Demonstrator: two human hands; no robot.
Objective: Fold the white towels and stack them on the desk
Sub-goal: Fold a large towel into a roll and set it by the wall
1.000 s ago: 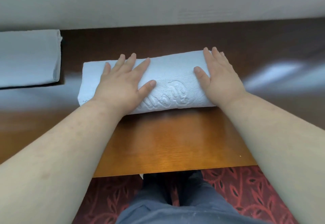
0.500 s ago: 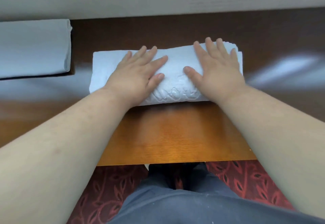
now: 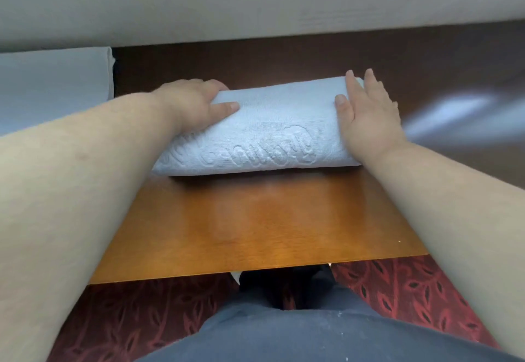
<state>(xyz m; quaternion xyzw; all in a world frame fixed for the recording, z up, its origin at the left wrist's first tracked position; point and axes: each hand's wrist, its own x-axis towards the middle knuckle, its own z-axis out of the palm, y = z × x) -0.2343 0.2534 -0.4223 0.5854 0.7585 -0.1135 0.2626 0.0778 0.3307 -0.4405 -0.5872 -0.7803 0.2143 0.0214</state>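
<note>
Head view: left hand (image 3: 193, 106) is gripping the folded towel's (image 3: 270, 131) left end, fingers tucked behind; right hand (image 3: 366, 117) is pressing flat, fingers straight. Next comes carrying it to the far-left stack (image 3: 54, 86).

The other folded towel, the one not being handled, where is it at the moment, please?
In the head view, the other folded towel lies at the far left of the desk, against the wall, left of the towel under both hands.

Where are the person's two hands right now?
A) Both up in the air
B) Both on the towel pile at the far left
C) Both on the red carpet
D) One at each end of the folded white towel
D: the left hand grips one end of the folded white towel, and the right hand lies on the other end.
</note>
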